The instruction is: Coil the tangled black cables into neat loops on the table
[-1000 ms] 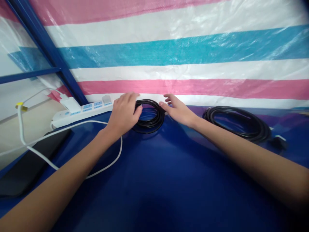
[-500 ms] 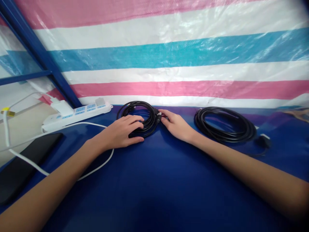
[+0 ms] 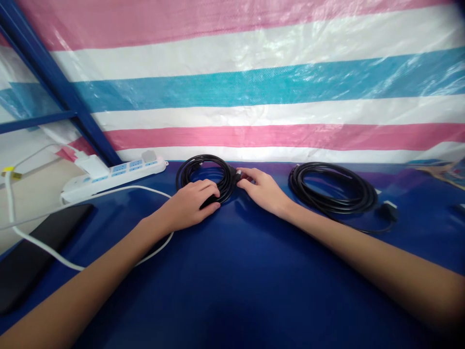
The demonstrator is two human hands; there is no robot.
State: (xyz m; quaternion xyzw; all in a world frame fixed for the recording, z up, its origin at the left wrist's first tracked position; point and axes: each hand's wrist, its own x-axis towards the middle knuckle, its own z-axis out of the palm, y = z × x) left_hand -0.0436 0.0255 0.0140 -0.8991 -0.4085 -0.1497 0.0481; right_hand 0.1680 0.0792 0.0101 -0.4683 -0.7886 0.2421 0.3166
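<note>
A coiled black cable (image 3: 228, 182) lies flat on the blue tabletop in front of me. My left hand (image 3: 196, 201) is at its near left side, fingers curled over the near loops and thumb in front of them. At the right edge of the coil, my right hand (image 3: 260, 188) pinches the cable's connector (image 3: 238, 175) between thumb and fingers. The tip of this black plug shows a little metal. Some of the near loops are hidden under my left fingers.
To the right lies a second coiled black cable (image 3: 336, 211) with a black plug (image 3: 388, 211). At the left are a white power strip (image 3: 140, 172) with a charger (image 3: 95, 167), a white cord (image 3: 47, 248) and a black flat object (image 3: 43, 254). Striped sheeting (image 3: 232, 92) hangs behind.
My left hand has shifted slightly right and towards me, its fingers closing over the near loops. My right hand stays at the connector, almost unmoved. The view has shifted a little.
</note>
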